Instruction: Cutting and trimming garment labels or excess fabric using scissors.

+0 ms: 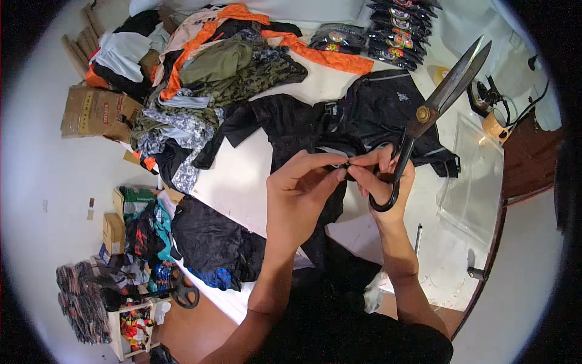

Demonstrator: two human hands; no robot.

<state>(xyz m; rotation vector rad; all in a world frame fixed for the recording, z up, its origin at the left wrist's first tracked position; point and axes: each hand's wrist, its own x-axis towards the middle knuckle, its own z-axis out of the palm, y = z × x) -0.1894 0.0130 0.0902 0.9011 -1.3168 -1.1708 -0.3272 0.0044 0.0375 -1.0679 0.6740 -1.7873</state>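
A black long-sleeved garment (379, 106) lies spread over the white table, its collar area under my hands. My left hand (297, 188) is closed in a pinch, thumb and forefinger on a small dark edge that looks like part of this garment. Fingertip to fingertip with it, my right hand (391, 182) pinches at the same spot. Large scissors (445, 97) with black handles hang on my right hand, a handle loop around its fingers. The blades point away to the upper right, slightly apart. What exactly sits between the fingertips is too small to make out.
Camouflage and orange clothes (212, 67) are heaped at the far left beside a cardboard box (91, 112). Stacked packaged dark garments (397, 36) stand at the back. Another black garment (212, 236) lies at left. A clear plastic sheet (470, 182) and a pen (419, 238) are on the right.
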